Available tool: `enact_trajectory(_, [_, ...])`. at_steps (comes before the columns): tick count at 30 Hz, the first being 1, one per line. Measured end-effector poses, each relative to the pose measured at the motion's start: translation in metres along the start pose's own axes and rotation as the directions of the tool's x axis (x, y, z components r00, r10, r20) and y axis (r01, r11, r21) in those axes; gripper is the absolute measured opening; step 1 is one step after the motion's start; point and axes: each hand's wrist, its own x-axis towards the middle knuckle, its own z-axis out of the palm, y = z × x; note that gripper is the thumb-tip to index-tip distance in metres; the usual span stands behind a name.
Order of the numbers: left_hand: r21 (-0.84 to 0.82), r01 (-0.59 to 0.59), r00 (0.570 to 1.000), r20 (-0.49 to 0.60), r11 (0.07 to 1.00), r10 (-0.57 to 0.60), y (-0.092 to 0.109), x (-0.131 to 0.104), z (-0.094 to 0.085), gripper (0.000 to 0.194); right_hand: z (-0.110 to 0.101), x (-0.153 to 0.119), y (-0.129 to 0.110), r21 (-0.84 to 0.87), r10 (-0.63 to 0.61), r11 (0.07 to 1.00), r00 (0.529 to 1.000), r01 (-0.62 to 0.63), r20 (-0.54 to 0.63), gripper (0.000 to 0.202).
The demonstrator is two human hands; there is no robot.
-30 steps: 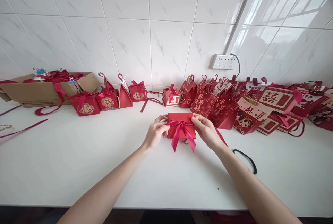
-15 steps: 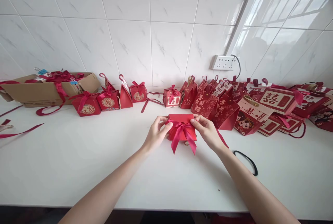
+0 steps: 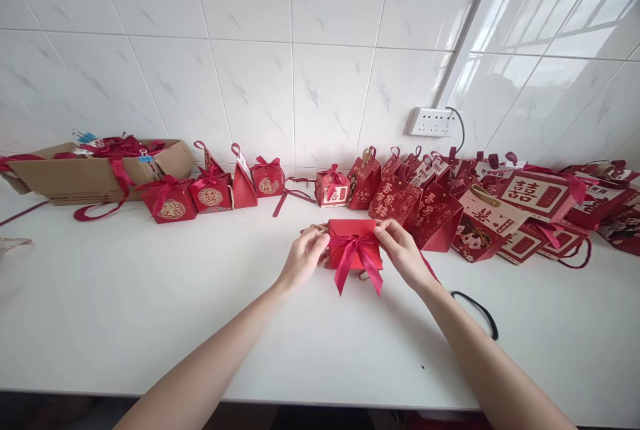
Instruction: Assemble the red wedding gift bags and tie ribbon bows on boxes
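The small red gift box [image 3: 353,243] lies on the white counter [image 3: 150,310], in the middle, a little in front of the row of other boxes. A dark red ribbon bow [image 3: 357,250] is tied across its front face, and the two tails hang down over the near edge onto the counter.

Your left hand [image 3: 303,260] pinches the left loop of the bow between thumb and fingertips, and your right hand [image 3: 403,253] pinches the right loop in the same way. Both hands are closed on the ribbon, not spread.

Compared with one second ago, the bow looks tighter and more flat against the box, and its loops are shorter because your fingers have drawn them outward. The box itself has almost not moved. I judge from this that the knot is now nearly set and the bow is being shaped.

Behind the box stands a line of finished red gift boxes with bows [image 3: 210,193] on the left and many red paper gift bags [image 3: 395,200] on the right, against the tiled wall. At the far left is a cardboard box [image 3: 75,177] with loose ribbons in it. A black loop [image 3: 480,313] lies on the counter near your right forearm, and a white socket strip [image 3: 433,122] is fixed on the wall.
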Motion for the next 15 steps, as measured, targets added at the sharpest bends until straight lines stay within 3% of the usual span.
enact_trajectory(2, [-0.012,0.03,0.999,0.016,0.999,-0.03,-0.001,0.0,0.001,0.04,0.0,-0.003,-0.002,-0.097,-0.084,0.991,0.996,0.087,0.032,0.039])
enact_trajectory(5, [-0.029,0.049,0.999,0.002,0.998,-0.049,-0.003,-0.002,0.005,0.037,0.0,-0.008,-0.004,-0.345,-0.185,0.905,0.961,0.249,0.206,0.081])
enact_trajectory(7, [-0.057,0.042,0.998,-0.04,0.997,-0.045,-0.004,-0.003,0.009,0.041,0.001,-0.01,-0.003,-0.451,-0.187,0.838,0.937,0.309,0.294,0.096])
enact_trajectory(10, [-0.098,0.041,0.998,-0.052,0.994,-0.046,-0.004,-0.004,0.01,0.051,0.003,-0.01,0.0,-0.468,-0.151,0.836,0.941,0.285,0.304,0.096])
enact_trajectory(15, [-0.098,0.024,0.998,0.061,0.995,-0.018,-0.003,-0.002,-0.002,0.053,0.008,-0.012,-0.006,-0.476,-0.138,0.847,0.962,0.238,0.235,0.102])
